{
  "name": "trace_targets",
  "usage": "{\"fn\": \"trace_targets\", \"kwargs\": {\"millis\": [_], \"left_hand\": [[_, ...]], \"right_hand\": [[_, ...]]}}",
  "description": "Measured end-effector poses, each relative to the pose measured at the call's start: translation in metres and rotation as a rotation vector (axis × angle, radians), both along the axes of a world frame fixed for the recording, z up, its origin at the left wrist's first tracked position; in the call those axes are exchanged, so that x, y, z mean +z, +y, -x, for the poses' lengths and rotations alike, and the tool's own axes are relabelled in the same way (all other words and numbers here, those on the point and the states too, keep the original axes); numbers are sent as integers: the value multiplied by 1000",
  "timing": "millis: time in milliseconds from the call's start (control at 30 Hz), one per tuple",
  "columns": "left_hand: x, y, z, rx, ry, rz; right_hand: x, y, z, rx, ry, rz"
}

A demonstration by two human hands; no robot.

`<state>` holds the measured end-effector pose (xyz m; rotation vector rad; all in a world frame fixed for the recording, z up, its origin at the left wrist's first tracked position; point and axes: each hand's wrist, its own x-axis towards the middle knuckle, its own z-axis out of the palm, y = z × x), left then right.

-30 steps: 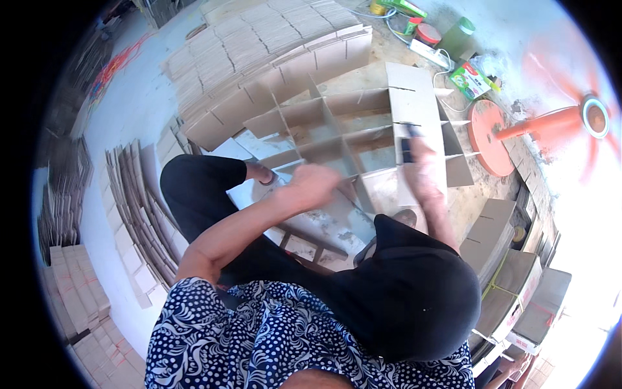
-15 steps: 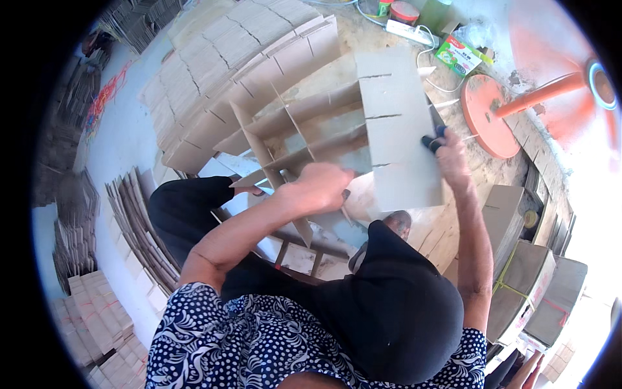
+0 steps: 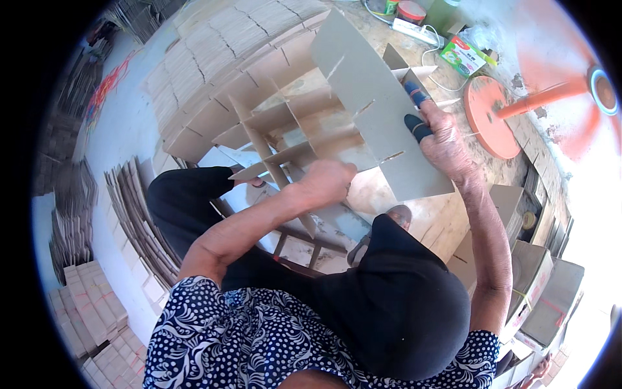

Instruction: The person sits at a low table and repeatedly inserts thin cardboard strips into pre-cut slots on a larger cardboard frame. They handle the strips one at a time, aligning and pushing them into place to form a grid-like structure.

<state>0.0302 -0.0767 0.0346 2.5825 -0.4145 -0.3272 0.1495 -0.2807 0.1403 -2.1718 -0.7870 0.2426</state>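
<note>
Both hands grip cardboard: right hand (image 3: pixel 447 139) holds slotted panel (image 3: pixel 376 104), left hand (image 3: pixel 327 181) the divider grid (image 3: pixel 285 139).

Slotted cardboard sheet (image 3: pixel 379 110) and divider grid (image 3: pixel 285 139) block forward reach.

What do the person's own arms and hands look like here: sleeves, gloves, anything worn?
Both forearms are bare. The right hand wears dark blue finger covers on two fingertips; the left hand shows no covering. A navy short-sleeved top with white dots ends above the elbows.
</note>
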Motion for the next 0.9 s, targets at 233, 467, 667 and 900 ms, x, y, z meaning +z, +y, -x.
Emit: {"fn": "trace_targets", "kwargs": {"millis": [233, 467, 667, 900], "left_hand": [[-4, 1, 1, 13, 41, -48], [-2, 1, 3, -8, -51, 17], [-6, 1, 1, 36, -39, 42], [-8, 3, -4, 22, 68, -42]], "right_hand": [[-1, 12, 4, 63, -129, 33], [-37, 20, 16, 51, -11, 205], [-84, 41, 21, 85, -182, 347], [-85, 39, 47, 168, -282, 407]]}}
